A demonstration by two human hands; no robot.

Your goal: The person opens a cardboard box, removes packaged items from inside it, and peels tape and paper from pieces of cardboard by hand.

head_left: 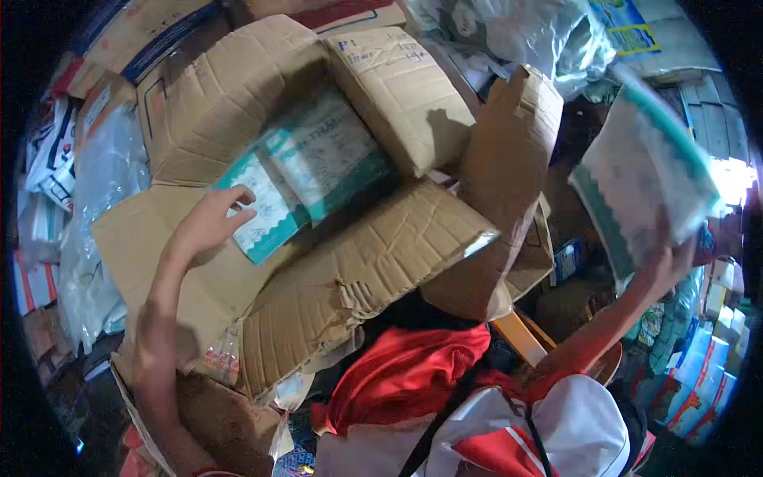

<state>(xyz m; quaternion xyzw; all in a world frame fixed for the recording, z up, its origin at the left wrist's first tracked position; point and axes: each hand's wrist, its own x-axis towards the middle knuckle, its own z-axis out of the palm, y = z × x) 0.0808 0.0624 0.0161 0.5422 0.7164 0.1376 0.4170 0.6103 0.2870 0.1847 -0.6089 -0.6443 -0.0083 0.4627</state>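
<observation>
An opened cardboard box (151, 230) lies tilted in front of me. Inside it are flat, clear-wrapped packets with teal and white printing; the nearer packet (266, 211) partly overlaps the one beside it. Over the left edge of that packet is my left hand (214, 219), its fingers curled and its thumb apart, with nothing visibly gripped. Out to the right, my right hand (671, 258) grips the lower corner of a similar teal and white packet (644, 155), which is raised and slightly blurred. Its fingers are partly hidden behind the packet.
A torn box flap (366, 274) juts toward my body. Another cardboard piece (513, 159) stands upright to its right. Clear plastic bags (99, 246) hang at the left, and more plastic (540, 36) lies at the back. Blue and white packs (699, 374) are stacked at the lower right.
</observation>
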